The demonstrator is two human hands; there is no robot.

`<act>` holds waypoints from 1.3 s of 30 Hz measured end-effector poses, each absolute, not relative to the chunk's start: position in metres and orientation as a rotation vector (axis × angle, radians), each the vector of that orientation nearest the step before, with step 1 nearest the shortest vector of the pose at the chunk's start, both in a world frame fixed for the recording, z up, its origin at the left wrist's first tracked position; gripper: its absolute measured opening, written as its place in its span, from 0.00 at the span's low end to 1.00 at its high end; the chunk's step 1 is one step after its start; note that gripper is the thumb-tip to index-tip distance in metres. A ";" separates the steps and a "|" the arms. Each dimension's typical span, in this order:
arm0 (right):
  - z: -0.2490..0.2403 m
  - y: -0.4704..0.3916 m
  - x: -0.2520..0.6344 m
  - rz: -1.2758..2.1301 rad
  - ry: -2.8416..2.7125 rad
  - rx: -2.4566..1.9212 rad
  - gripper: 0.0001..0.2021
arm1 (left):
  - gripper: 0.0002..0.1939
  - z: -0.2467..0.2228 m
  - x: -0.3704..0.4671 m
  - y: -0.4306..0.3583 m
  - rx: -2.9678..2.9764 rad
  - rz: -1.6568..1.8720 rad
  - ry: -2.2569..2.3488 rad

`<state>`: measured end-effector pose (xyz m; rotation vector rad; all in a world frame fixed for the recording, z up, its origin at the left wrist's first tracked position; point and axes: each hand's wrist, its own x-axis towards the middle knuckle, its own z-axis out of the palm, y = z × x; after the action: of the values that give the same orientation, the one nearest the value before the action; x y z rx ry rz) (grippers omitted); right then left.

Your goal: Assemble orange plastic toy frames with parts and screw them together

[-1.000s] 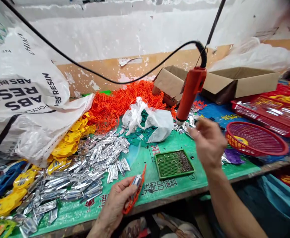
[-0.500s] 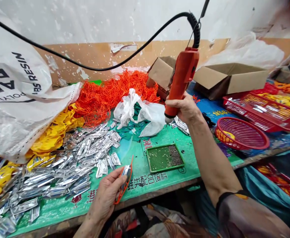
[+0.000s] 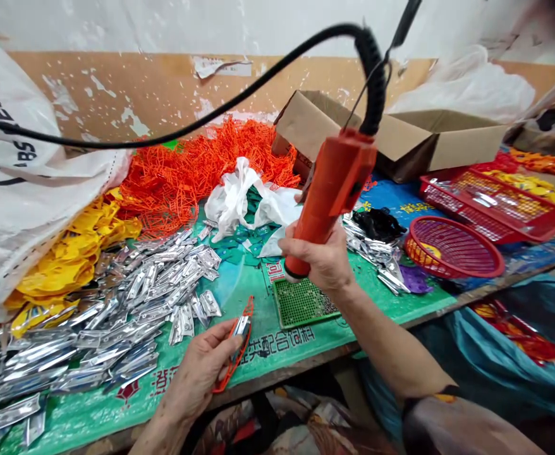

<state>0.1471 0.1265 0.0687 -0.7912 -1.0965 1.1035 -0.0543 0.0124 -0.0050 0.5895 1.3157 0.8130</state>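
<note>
My left hand [image 3: 204, 357] pinches a thin orange plastic frame [image 3: 248, 308] with a shiny metal plate [image 3: 242, 324] against it, just above the front of the table. My right hand [image 3: 327, 259] is wrapped round a red-orange electric screwdriver [image 3: 335, 186], which hangs from a black cable and leans with its lower end to the left. That end is over the back edge of a green gridded tray [image 3: 289, 309]. Small dark screws [image 3: 323, 306] fill part of the tray; my right hand and forearm hide some of it. A heap of silver metal plates [image 3: 135, 316] spreads left of my left hand.
Behind lie a pile of orange plastic frames [image 3: 173, 180], yellow pieces [image 3: 64, 253] and a white plastic bag [image 3: 232, 199] with green pieces. Cardboard boxes [image 3: 467, 151] stand at the back. A red round basket [image 3: 457, 272] and a red crate [image 3: 533, 230] are on the right.
My right hand has brought the screwdriver down and to the left, from beyond the tray to its back edge. My left hand still holds the orange frame and plate. The view has shifted slightly.
</note>
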 end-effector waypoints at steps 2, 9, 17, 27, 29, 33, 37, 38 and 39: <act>0.057 0.124 0.143 1.100 -1.083 -0.806 0.15 | 0.29 -0.002 -0.055 0.014 0.605 0.782 1.308; 0.038 0.119 0.136 1.105 -1.082 -0.846 0.09 | 0.28 -0.005 -0.058 0.015 0.635 0.731 1.259; 0.034 0.118 0.131 1.117 -1.043 -0.863 0.09 | 0.22 -0.012 -0.055 0.012 0.600 0.804 1.245; 0.036 0.118 0.132 1.122 -1.051 -0.893 0.09 | 0.34 -0.005 -0.049 0.012 0.619 0.776 1.327; 0.036 0.117 0.132 1.124 -1.057 -0.894 0.09 | 0.33 -0.004 -0.048 0.012 0.624 0.782 1.338; 0.037 0.115 0.131 1.107 -1.088 -0.903 0.09 | 0.35 -0.001 -0.046 0.012 0.622 0.816 1.352; 0.037 0.114 0.130 1.091 -1.100 -0.909 0.10 | 0.34 0.003 -0.042 0.010 0.615 0.837 1.349; 0.037 0.114 0.131 1.090 -1.101 -0.912 0.09 | 0.33 0.004 -0.042 0.009 0.609 0.843 1.348; 0.036 0.114 0.131 1.088 -1.099 -0.912 0.09 | 0.33 0.004 -0.041 0.009 0.603 0.850 1.347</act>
<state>0.1308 0.1140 0.0363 -0.9117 -1.0994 1.0878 -0.0410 0.0089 0.0043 0.6027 1.3469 0.8499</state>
